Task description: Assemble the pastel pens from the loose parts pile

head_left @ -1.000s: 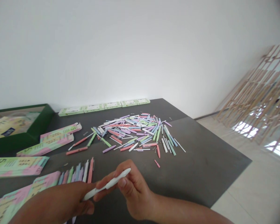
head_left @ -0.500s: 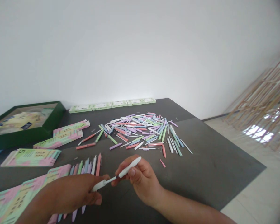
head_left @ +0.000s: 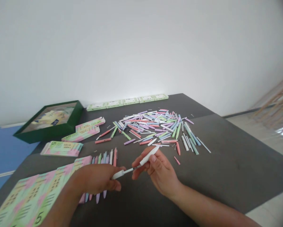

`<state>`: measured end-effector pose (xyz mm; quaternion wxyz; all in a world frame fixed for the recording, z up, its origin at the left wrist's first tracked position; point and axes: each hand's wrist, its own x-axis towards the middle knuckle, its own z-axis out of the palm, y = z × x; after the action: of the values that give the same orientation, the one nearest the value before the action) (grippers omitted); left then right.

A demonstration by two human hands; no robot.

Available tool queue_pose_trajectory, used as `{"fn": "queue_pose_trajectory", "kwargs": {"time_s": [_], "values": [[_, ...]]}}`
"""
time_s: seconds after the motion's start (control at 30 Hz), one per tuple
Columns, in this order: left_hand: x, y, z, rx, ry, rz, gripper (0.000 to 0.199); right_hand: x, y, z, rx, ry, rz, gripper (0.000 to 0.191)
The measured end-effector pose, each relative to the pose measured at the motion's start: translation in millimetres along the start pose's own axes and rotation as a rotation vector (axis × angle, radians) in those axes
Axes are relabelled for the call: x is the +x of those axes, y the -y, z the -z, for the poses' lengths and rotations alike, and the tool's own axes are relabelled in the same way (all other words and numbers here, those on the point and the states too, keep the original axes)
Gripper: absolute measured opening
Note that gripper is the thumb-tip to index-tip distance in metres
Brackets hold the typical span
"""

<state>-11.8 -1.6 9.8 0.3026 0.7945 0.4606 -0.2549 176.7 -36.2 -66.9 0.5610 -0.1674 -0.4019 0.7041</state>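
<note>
My left hand [head_left: 97, 179] is closed around a white pen barrel [head_left: 118, 175], and a thin white refill [head_left: 128, 170] sticks out of it to the right. My right hand [head_left: 163, 173] pinches another white pen barrel piece [head_left: 149, 155], tapered at its far end, between thumb and fingers. The refill's dark end meets the open end of that piece; how far it reaches inside cannot be made out. Beside and below my left hand lies a row of assembled pens [head_left: 105, 158] in pastel colours, partly hidden by the hand.
Beyond my hands spreads a pile of loose pen parts [head_left: 153, 126]. Printed pen boxes [head_left: 35, 189] lie at the left, with more cartons [head_left: 62, 148] behind them. A green tray [head_left: 76, 116] holds plastic bags. Small boxes [head_left: 130, 101] line the wall side of the dark table [head_left: 214, 164].
The view has turned left, so the table and hands appear farther right and more blue floor shows. Both hands keep hold of the white pen pieces, their joint nearly the same.
</note>
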Motion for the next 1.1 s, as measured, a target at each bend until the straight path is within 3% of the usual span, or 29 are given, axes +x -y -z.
{"fn": "queue_pose_trajectory", "kwargs": {"time_s": [0.33,0.47,0.6,0.67,0.77,0.87,0.97,1.1], "values": [[0.8,0.7,-0.7,0.011,0.018,-0.031,0.036,3.6,9.1,2.9,-0.031,-0.075,0.045,0.018],[4.1,2.0,0.4,0.049,-0.002,0.003,0.034,15.6,10.8,25.9,-0.218,-0.123,0.061,0.005],[12.3,6.3,-0.6,0.008,0.003,0.012,0.029,23.5,0.4,45.5,-0.451,-0.098,-0.032,0.011],[17.8,9.0,-2.5,-0.012,0.010,0.006,0.028,20.4,-7.2,42.2,-0.506,-0.048,-0.101,0.010],[26.6,9.2,-4.6,0.020,-0.002,-0.010,0.032,11.5,-20.3,24.2,-0.467,0.055,-0.168,0.023],[34.5,1.6,-4.2,0.091,-0.026,-0.032,0.030,6.5,-32.5,6.0,-0.359,0.121,-0.136,0.033],[41.3,-9.0,-2.2,0.108,-0.038,-0.066,0.025,8.5,-39.5,-0.8,-0.276,0.091,-0.079,0.025],[45.2,-10.1,0.8,0.063,-0.020,-0.118,0.030,16.6,-43.2,6.4,-0.279,0.012,-0.108,0.020]]}}
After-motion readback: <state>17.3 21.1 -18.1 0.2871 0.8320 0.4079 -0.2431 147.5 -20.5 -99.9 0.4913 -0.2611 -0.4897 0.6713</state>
